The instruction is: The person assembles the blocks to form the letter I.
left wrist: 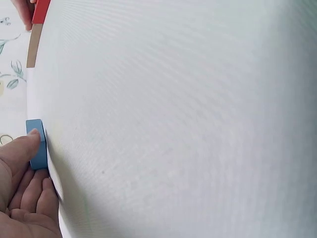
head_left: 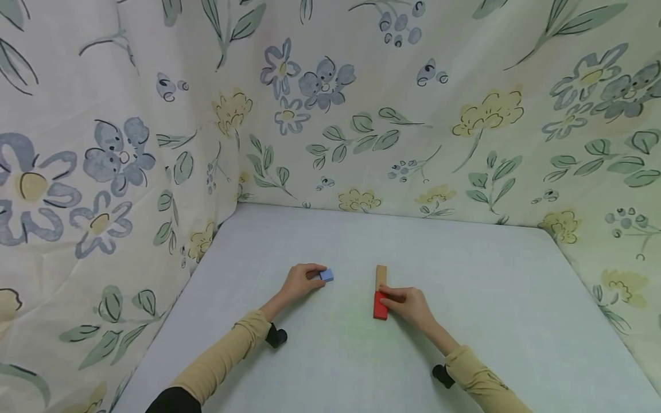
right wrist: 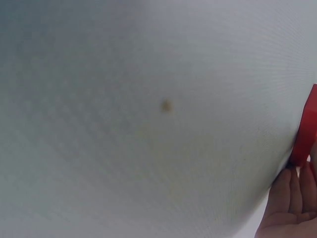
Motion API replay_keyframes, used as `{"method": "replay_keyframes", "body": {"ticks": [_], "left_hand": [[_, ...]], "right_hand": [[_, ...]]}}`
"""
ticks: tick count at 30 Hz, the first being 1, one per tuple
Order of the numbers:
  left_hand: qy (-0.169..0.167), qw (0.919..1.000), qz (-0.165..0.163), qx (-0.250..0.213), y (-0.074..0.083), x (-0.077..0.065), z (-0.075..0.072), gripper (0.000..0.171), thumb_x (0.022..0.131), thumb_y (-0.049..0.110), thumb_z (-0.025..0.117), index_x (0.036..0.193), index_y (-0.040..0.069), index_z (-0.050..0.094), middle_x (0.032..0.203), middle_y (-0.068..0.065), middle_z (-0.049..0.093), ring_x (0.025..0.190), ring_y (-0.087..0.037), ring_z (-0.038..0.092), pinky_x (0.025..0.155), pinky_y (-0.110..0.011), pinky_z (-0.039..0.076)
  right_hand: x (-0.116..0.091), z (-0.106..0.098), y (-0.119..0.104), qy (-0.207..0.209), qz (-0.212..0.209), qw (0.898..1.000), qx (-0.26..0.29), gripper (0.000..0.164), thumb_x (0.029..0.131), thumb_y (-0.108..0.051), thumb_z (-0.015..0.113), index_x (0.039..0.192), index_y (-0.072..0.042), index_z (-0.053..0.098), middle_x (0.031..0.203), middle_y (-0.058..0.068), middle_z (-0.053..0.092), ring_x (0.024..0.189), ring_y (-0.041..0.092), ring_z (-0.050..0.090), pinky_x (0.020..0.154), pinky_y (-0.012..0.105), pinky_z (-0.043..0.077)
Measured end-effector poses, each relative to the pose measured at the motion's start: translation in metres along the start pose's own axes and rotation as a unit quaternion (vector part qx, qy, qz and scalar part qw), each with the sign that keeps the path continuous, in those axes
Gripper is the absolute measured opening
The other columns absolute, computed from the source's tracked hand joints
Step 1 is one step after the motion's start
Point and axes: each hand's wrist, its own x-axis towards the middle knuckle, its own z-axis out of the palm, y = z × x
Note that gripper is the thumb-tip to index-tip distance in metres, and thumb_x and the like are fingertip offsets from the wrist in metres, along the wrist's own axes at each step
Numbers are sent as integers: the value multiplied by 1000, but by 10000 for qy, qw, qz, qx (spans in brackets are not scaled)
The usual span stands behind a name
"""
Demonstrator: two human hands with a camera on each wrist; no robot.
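Note:
On the white table, my left hand (head_left: pixel 300 281) pinches a small blue block (head_left: pixel 327 275) between thumb and fingers. The left wrist view shows the thumb lying across the upper face of that blue block (left wrist: pixel 37 157). To the right, my right hand (head_left: pixel 413 305) grips a red rectangular block (head_left: pixel 380 311), its fingers covering part of the upper half. A narrow tan block (head_left: pixel 381 276) lies in line with the red one, at its far end, and their ends appear to touch. In the right wrist view only part of the red block (right wrist: pixel 305 131) shows, above the fingers.
The white tabletop (head_left: pixel 320 355) spreads around both hands. Floral curtains (head_left: pixel 361 143) stand along the back and sides of the table. A black wrist device (head_left: pixel 276 336) sits on the left wrist, and another (head_left: pixel 442 376) on the right.

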Motion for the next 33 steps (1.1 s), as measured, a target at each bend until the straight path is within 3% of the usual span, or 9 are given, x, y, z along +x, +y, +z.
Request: {"method": "replay_keyframes", "body": {"ticks": [19,33], "left_hand": [[106,9989,-277,-374,5,4,0,30,79,5,74,109,1,70,114,-17,68,107,-26,65,88,-31,55],[46,9992,-123,-386,15,12,18,29,82,8,72,111,2,70,117,-16,67,110,-25,64,89,-28,55]], "right_hand": [[2,0,2,54,20,9999,-141,33,80,-17,75,112,-12,71,118,7,67,114,24,62,84,13,49],[1,2,1,27,122,9998,-126,32,81,-16,75,112,-11,71,119,7,67,115,25,61,85,14,49]]}}
